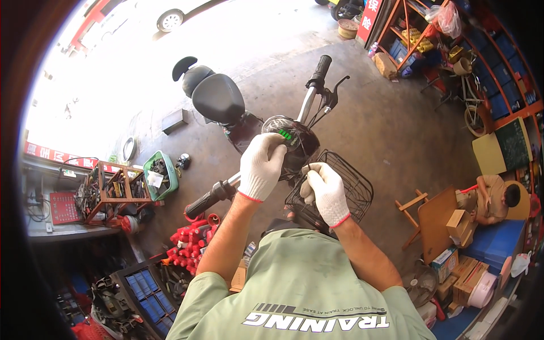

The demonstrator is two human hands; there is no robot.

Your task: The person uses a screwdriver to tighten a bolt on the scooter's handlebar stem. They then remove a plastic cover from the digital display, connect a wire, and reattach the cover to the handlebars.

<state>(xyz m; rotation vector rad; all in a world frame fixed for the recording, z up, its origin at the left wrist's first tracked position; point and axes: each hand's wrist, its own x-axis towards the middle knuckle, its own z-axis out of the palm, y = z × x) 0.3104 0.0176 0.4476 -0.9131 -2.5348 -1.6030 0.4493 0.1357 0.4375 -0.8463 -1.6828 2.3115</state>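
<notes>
An electric bike stands before me, its round dark instrument panel showing green lit bars. My left hand, in a white knitted glove with a red cuff, is at the panel's near left edge. Its fingers are bent and drawn together; what they grip is hidden. My right hand, gloved alike, is closed in a pinch above the black wire basket. A small dark bit shows at its fingertips, too small to name. The left handlebar grip and right handlebar grip reach out on either side.
Beyond the panel is the black seat. A green bin and a tool rack stand left, with red parts nearer me. At right, a seated person is by a wooden table and cardboard boxes.
</notes>
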